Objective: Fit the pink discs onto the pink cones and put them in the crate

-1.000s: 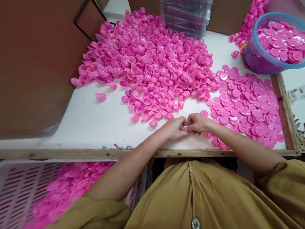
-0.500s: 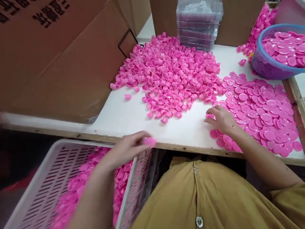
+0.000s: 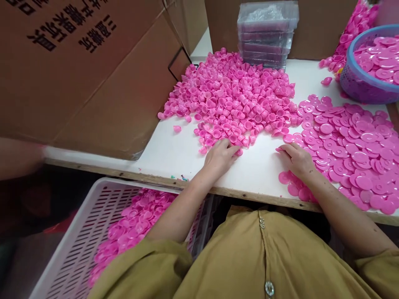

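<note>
My left hand (image 3: 220,158) is at the near edge of a heap of small pink toy cups (image 3: 237,97). Its thumb and fingers close on a pink toy cup (image 3: 239,152) at their tips; the palm hides part of the heap's edge. To its right, my right hand (image 3: 296,160) pinches a pink toy saucer (image 3: 278,149), of which only a sliver shows. Beside and beyond this hand, flat pink saucers (image 3: 352,145) lie spread over the white table (image 3: 255,170).
A white slotted crate (image 3: 101,203) below the table edge holds pink pieces. A big cardboard box (image 3: 124,104) stands at left. Clear plastic boxes (image 3: 266,41) are stacked behind the cups. A blue basket (image 3: 358,77) of saucers sits at right. Another person's blurred arm (image 3: 21,158) shows far left.
My left hand has moved from above the crate, where it held a pink piece, up and right to the cup heap; that piece is gone from it. My right hand stays near the saucers.
</note>
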Demonstrator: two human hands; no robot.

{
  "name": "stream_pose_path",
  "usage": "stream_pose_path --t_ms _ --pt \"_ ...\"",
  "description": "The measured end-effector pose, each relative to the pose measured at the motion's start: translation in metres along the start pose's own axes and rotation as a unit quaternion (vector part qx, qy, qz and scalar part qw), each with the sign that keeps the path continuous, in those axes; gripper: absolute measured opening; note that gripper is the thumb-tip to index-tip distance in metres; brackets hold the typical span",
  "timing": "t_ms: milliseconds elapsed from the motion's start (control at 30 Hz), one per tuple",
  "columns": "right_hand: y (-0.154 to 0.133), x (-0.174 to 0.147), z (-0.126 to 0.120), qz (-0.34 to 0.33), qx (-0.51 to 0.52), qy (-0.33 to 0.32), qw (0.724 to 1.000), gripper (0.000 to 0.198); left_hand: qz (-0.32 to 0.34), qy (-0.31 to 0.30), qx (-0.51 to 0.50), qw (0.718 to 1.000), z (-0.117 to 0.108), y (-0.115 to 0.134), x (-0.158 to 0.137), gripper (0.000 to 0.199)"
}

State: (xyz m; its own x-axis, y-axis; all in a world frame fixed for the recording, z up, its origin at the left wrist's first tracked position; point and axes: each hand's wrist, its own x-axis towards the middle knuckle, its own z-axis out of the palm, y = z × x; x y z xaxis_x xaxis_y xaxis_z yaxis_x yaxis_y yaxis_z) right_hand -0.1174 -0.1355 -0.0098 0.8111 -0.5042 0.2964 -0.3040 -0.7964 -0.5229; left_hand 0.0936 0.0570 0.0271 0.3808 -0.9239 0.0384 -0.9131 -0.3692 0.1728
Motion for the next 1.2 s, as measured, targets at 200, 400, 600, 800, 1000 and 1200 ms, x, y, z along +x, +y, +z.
stream_pose_path --t_ms 200,400,600,800,1000,1200 --pt "-0.021 0.006 -0.009 0.204 0.266 -0.066 0.940 0.027 0.026 -0.009 -0.090 0.996 0.025 0.024 0.003 0.017" --pt "-0.059 0.019 0.009 0.322 0.373 -0.244 0.835 0.027 -0.017 -0.042 -0.268 0.962 0.037 0.049 -0.008 0.018" --pt "-0.065 0.029 0.027 0.344 0.309 -0.279 0.841 0.028 -0.031 -0.058 -0.330 0.942 0.033 0.044 -0.004 0.021" --pt "-0.067 0.037 0.025 0.363 0.281 -0.306 0.834 0.030 -0.019 -0.120 -0.374 0.919 0.021 0.034 0.001 0.023" --pt "-0.072 0.045 0.022 0.356 0.236 -0.323 0.844 0.029 -0.029 -0.180 -0.401 0.898 0.016 0.025 0.014 0.022" --pt "-0.078 0.053 0.017 0.359 0.212 -0.356 0.836 0.026 -0.019 -0.215 -0.399 0.891 0.019 0.019 0.027 0.021"
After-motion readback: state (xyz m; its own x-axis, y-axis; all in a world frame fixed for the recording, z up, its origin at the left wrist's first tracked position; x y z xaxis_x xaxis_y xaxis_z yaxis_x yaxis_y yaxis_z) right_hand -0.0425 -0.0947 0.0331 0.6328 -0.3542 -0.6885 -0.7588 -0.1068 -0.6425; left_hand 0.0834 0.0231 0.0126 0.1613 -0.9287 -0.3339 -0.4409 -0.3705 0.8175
